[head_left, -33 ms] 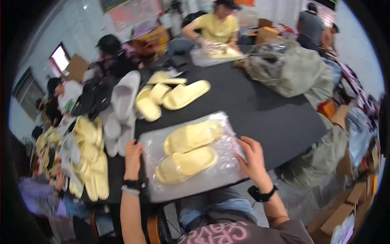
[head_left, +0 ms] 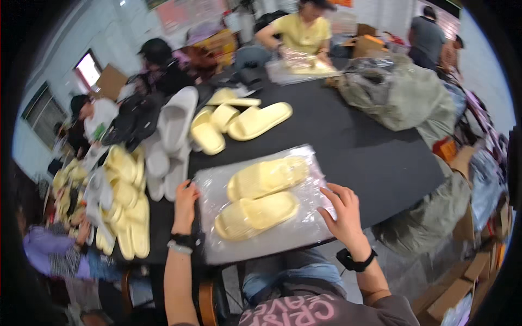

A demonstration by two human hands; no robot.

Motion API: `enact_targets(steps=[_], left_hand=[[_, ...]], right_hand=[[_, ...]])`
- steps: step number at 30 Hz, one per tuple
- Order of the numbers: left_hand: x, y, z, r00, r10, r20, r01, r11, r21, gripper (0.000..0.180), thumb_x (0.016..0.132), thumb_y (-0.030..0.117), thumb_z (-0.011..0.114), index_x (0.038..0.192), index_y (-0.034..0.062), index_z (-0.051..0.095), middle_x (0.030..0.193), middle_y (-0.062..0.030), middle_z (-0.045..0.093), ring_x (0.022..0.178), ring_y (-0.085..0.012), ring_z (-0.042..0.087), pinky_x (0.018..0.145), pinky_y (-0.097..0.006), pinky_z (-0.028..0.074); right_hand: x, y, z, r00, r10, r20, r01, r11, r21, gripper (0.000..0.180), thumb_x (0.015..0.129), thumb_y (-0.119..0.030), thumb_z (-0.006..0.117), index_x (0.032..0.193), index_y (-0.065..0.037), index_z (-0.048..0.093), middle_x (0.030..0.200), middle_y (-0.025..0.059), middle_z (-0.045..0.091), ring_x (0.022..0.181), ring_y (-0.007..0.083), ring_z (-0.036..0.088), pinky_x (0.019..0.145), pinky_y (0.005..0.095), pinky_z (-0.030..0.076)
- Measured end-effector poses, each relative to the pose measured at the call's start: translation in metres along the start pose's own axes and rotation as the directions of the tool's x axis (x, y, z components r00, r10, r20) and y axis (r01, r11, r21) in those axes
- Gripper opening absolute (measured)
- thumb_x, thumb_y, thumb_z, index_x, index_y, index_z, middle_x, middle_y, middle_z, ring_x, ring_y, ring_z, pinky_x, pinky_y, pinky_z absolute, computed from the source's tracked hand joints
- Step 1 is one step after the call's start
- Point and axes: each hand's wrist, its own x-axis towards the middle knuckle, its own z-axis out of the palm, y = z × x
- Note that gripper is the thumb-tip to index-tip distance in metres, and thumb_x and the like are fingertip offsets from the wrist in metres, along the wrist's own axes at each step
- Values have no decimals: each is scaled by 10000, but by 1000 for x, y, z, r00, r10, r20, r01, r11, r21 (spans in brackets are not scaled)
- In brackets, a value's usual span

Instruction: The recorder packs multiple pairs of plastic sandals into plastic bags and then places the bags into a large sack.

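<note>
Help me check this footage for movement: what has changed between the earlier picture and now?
The view has shifted slightly, setting the whole scene a little further right and higher, likely from head movement. Nothing was clearly grasped or released. The left hand and right hand stay at opposite sides of the clear plastic bag; the pair of yellow slippers and black table look unchanged.
</note>
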Motion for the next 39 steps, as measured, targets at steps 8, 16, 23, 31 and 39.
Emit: enact_targets(steps=[8,16,23,31,39], left_hand=[[4,17,4,999,-44,9,44,998,-42,387,932,110,625,1269,-5,473,883,-83,619,756,-148,618,683,-281,542],[8,27,9,996,-71,44,71,997,-4,399,920,90,634,1293,30,505,960,-116,635,815,-179,645,676,-294,571],[10,26,2,972,-61,225,54,998,36,396,925,16,563,1320,47,553,1077,-92,658,876,-142,642,715,-244,550],[21,51,-8,943,-107,314,70,989,127,351,939,116,617,1253,-40,589,1153,-115,661,984,-141,632,851,-264,517],[34,45,-1,960,-134,247,100,984,147,323,945,85,592,1231,-65,592,1165,-146,651,1044,-191,645,915,-293,525]], right_hand=[[-20,-101,66,781,-572,251,522,818,241,411,789,-192,634,1198,-166,624,1179,56,589,1091,212,546,887,352,420],[-20,-141,122,703,-576,417,541,814,213,401,821,-185,553,1208,-92,604,1097,47,579,1021,184,550,812,308,423],[-25,-159,162,734,-606,306,589,793,158,486,817,-193,571,1293,-97,556,921,33,558,926,187,578,770,307,452],[-25,-160,165,676,-630,381,576,775,259,337,807,-183,582,1134,-113,626,929,19,554,830,173,586,644,307,500],[-6,-170,151,560,-825,79,740,540,400,231,759,-175,586,974,-113,641,935,-3,545,850,155,547,628,296,489]])
